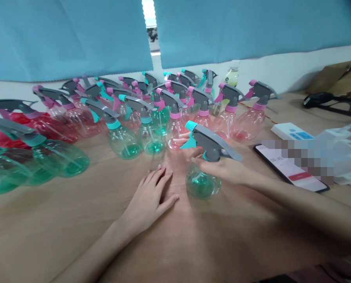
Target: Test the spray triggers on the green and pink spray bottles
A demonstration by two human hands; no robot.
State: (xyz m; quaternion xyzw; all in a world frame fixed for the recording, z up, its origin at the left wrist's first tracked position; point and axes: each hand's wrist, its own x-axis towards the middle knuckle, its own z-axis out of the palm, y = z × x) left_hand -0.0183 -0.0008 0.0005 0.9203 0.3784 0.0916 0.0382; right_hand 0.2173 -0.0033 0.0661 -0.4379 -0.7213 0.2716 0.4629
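My right hand (222,169) is wrapped round the neck of a green spray bottle (203,185), which has a grey head and a turquoise nozzle and trigger. The bottle is upright, its neck partly hidden by my fingers. Flat on the table, fingers spread, lies my left hand (147,196), empty and to the left of that bottle. Beyond my hands stand two green spray bottles with turquoise collars, one bottle (125,141) beside another bottle (152,141). A pink-collared spray bottle (175,131) stands just behind my right fingertips.
Several pink and green spray bottles crowd the back of the wooden table (169,251). More green bottles (61,157) are at the left, near red bags (4,135). On the right are a phone (278,163), a white box (291,131) and dark glasses (325,100). Blue curtains (75,37) hang behind.
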